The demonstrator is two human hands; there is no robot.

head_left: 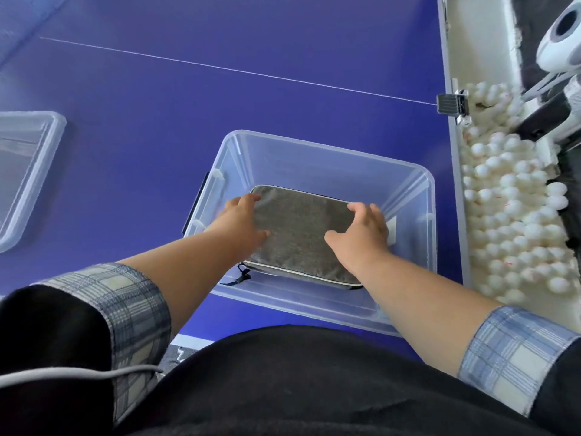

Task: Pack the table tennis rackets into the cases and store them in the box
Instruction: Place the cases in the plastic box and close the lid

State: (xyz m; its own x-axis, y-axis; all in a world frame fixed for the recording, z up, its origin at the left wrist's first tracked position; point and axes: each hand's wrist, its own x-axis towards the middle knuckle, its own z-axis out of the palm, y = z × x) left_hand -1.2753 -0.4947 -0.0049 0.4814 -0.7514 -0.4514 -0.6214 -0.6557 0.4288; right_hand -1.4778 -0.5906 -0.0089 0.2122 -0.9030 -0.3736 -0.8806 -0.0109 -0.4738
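Head view, nearest first: two forearms with rolled plaid cuffs reach forward from a dark-clothed torso over the blue table. Both end on a grey fabric case, which lies roughly flat inside the clear plastic box, toward the box's left and near side.

The left hand rests on the case's left edge, fingers spread and curled over the far-left corner. The right hand lies on the right part of the top face, fingers loosely bent at the far edge. Neither hand is closed around the case; whether they press or merely touch cannot be told.

Risks from this position:
- The zipper pull cord hangs at the near-left corner. It may catch between case and wall if the case is slid left.
- The case's near edge appears slightly raised; released unevenly, it may settle tilted and reduce room for further cases.
- Pressing hard could stress a racket inside, if one is present; the contents are not visible.

Farther off, a second clear container or lid sits well apart at left. White balls fill a trough beyond the table's right edge.
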